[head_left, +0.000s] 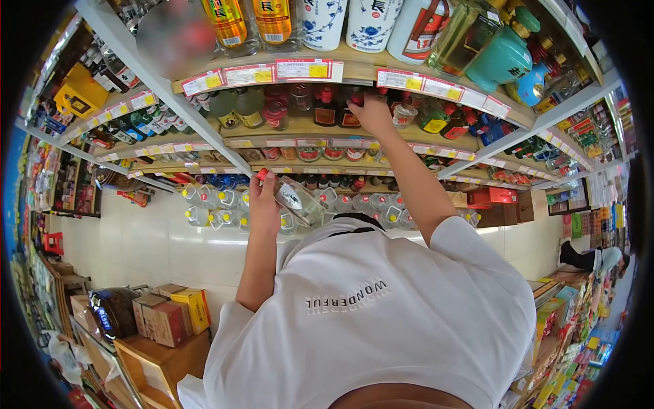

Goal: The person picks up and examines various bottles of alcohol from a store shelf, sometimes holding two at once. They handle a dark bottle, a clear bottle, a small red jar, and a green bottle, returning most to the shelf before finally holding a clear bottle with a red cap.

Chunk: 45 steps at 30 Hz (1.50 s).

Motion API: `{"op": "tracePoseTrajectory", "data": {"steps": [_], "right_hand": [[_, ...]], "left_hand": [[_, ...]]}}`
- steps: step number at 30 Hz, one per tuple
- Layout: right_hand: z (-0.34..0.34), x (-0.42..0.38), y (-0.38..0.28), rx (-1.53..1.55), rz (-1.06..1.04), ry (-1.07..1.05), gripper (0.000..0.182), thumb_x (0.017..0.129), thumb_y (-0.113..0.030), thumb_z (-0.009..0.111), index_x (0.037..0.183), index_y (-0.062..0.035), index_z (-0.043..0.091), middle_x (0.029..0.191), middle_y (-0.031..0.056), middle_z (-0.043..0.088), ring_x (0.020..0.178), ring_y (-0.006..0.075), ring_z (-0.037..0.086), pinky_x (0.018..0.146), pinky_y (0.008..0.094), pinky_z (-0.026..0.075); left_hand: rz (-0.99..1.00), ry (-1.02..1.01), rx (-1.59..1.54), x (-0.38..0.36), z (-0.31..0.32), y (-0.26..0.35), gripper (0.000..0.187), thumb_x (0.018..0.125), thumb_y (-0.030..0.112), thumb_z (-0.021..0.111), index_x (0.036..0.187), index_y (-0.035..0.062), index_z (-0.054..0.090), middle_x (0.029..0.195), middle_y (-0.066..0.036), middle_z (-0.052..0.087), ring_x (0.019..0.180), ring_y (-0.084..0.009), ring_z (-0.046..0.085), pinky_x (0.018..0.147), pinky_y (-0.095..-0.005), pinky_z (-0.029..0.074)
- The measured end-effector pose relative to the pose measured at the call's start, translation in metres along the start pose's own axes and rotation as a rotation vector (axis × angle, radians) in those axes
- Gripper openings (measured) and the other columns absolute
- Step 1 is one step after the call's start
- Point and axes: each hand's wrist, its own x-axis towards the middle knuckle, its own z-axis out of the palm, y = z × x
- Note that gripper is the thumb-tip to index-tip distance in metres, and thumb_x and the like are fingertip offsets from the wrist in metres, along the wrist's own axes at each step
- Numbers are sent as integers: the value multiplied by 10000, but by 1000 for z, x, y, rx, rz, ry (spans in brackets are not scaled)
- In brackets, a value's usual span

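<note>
My left hand is closed around the red-capped neck of a clear glass bottle. The bottle tilts, its body slanting down to the right, and it carries a pale label with dark writing. Reaching into the second shelf, my right hand has its fingers at the top of a dark bottle with a red cap. Whether the fingers fully close round that cap is hard to see under the upper shelf. Another dark bottle stands just left of it, and a clear jar-like bottle to its right.
An upper shelf edge with price tags overhangs my right hand. White-and-blue bottles stand on it. Large clear jugs with yellow or red caps line the floor. Cartons sit behind at left; another person's legs show at right.
</note>
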Motion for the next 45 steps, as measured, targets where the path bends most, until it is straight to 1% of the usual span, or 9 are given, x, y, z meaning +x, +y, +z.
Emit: {"op": "tracePoseTrajectory", "data": {"steps": [5, 10, 17, 21, 24, 29, 32, 38, 45], "right_hand": [[-23, -13, -20, 95, 3, 2, 379, 830, -357, 707, 903, 11, 654, 792, 213, 669, 764, 420, 651, 732, 470, 534], [-57, -43, -38, 160, 124, -5, 390, 833, -364, 706, 878, 18, 641, 737, 222, 655, 712, 421, 644, 666, 468, 525], [-111, -115, -45, 290, 266, 0, 296, 843, -263, 732, 885, 12, 631, 660, 131, 652, 568, 228, 641, 566, 349, 492], [-129, -151, -32, 355, 376, -32, 291, 836, -258, 744, 881, 4, 627, 635, 113, 636, 545, 203, 616, 551, 337, 483], [-148, -177, -22, 334, 434, -82, 290, 834, -259, 747, 876, 1, 623, 630, 120, 621, 538, 200, 603, 549, 334, 478], [-151, -216, 5, 355, 460, -43, 305, 815, -264, 757, 852, 2, 613, 637, 151, 626, 564, 299, 625, 543, 353, 483], [-154, -227, 11, 335, 465, -9, 311, 818, -265, 756, 853, 6, 608, 631, 147, 620, 564, 304, 619, 546, 359, 480], [-164, -230, 17, 381, 555, -23, 314, 824, -265, 750, 838, 11, 601, 612, 151, 599, 548, 326, 595, 539, 380, 468], [-165, -233, 43, 324, 508, 19, 323, 821, -277, 755, 827, 9, 606, 597, 146, 596, 526, 310, 589, 532, 376, 469]], "left_hand": [[216, -95, 357, 21, -1, 17, 280, 988, 220, 607, 1185, 52, 502, 961, -21, 600, 814, -78, 565, 717, -233, 476], [392, -275, 360, 49, 32, 24, 234, 990, 135, 595, 1179, 34, 501, 938, -19, 592, 817, -78, 552, 761, -239, 474], [454, -475, 397, 71, 102, 10, 278, 976, 139, 624, 1195, 27, 493, 966, -27, 602, 853, -83, 565, 775, -250, 481], [529, -564, 526, 91, 141, -6, 317, 937, 161, 684, 1172, 15, 529, 961, -52, 624, 844, -114, 572, 764, -277, 487], [635, -541, 744, 98, 168, -11, 353, 895, 184, 730, 1141, -4, 561, 938, -99, 637, 804, -155, 572, 749, -308, 486], [794, -470, 1018, 113, 199, -12, 402, 888, 257, 708, 1162, -5, 575, 1000, -221, 660, 891, -446, 599, 791, -483, 478], [902, -363, 1222, 132, 205, -25, 343, 874, 287, 727, 1059, 17, 624, 857, -152, 670, 760, -350, 636, 711, -431, 496], [1084, -313, 1251, 161, 210, -46, 319, 854, 296, 740, 985, 25, 633, 813, -152, 646, 740, -378, 615, 707, -468, 490], [1219, -291, 1225, 165, 218, -51, 317, 866, 246, 711, 1076, 30, 611, 932, -197, 656, 869, -414, 618, 783, -510, 483]]}}
